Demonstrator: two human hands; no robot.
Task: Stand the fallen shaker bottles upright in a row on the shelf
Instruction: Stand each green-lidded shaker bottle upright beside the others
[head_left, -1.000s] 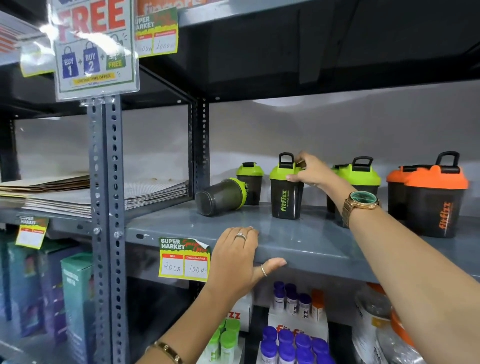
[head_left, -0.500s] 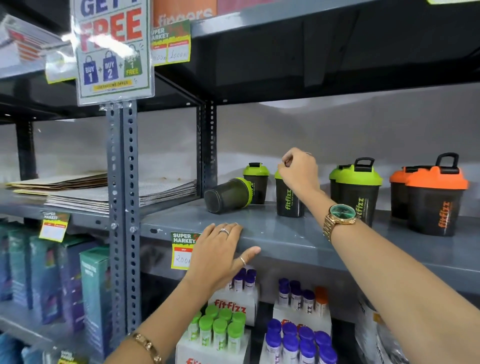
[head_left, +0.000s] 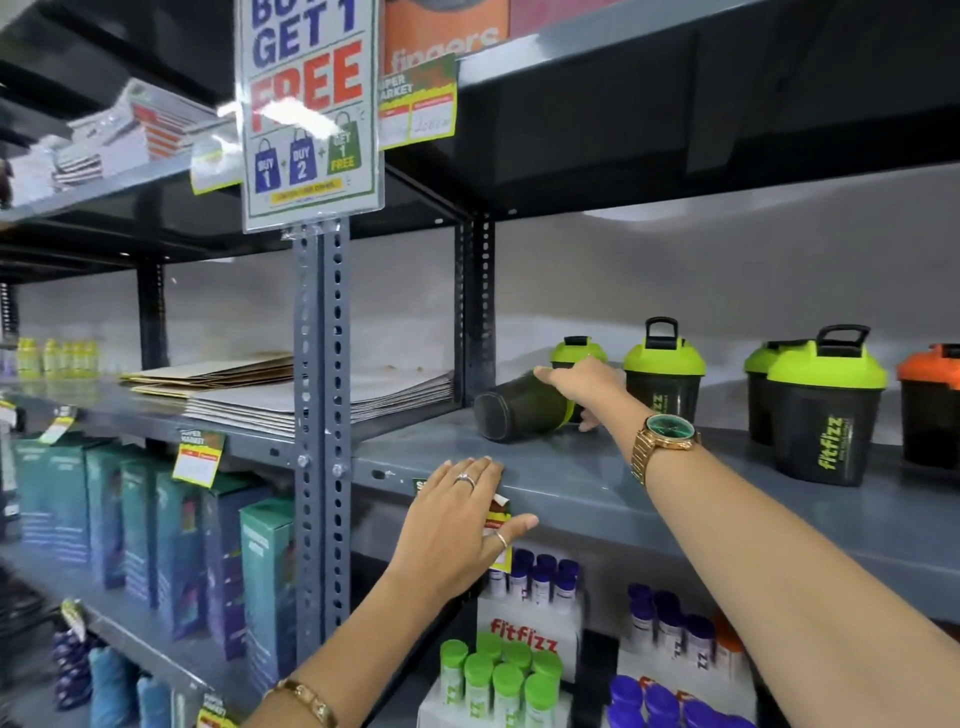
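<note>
A dark shaker bottle (head_left: 511, 410) with a green lid lies on its side at the left end of the grey shelf (head_left: 597, 478), base pointing left. My right hand (head_left: 587, 382) is wrapped over its lid end, fingers on top and thumb on the near side. To its right, green-lidded shakers stand upright: a small one (head_left: 574, 348) behind my hand, one (head_left: 665, 374) beside it, and two more (head_left: 826, 410) farther right. An orange-lidded shaker (head_left: 930, 405) stands at the right edge. My left hand (head_left: 457, 525) rests flat on the shelf's front lip, over a price tag.
A perforated steel post (head_left: 322, 415) with a promotional sign (head_left: 309, 104) stands left of the shelf bay. Flat cardboard sheets (head_left: 260, 389) lie on the neighbouring shelf. Below are tubes with green and purple caps (head_left: 498, 675) and teal boxes (head_left: 156, 519).
My right hand let go of the upright green-lidded shaker and moved left onto the fallen bottle. The view has shifted closer and to the left. My left hand stayed on the shelf edge.
</note>
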